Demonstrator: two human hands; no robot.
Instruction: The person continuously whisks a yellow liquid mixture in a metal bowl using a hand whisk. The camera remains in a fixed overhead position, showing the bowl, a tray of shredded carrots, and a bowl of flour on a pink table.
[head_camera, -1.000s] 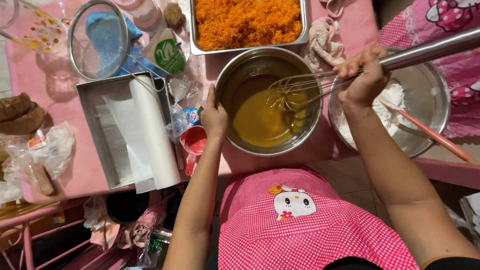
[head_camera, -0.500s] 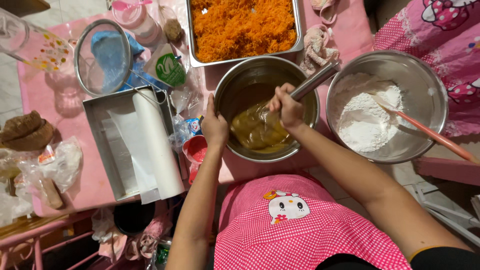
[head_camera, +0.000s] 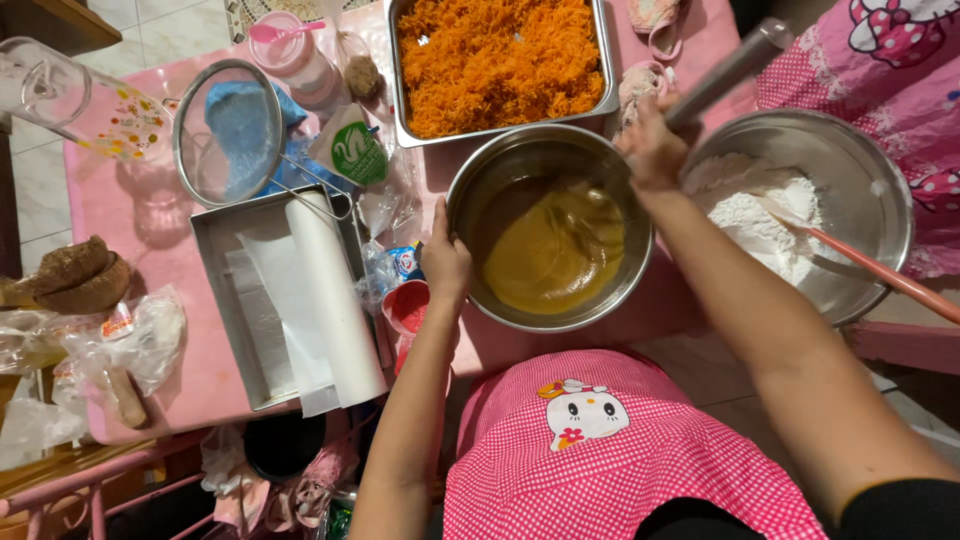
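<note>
Whisk (head_camera: 722, 72) in right hand (head_camera: 655, 150) over batter bowl (head_camera: 550, 228); green-labelled white packet (head_camera: 352, 150) left.

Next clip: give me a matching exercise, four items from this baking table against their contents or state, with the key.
Items:
1. mixing bowl
2. right-hand bowl
3. rectangular tray
4. baking tin

States:
A. white flour and a pink spatula
B. shredded orange carrot
C. yellow-brown batter, rim held by the left hand
D. white paper roll lying in it

Pairs: 1-C, 2-A, 3-B, 4-D
</note>
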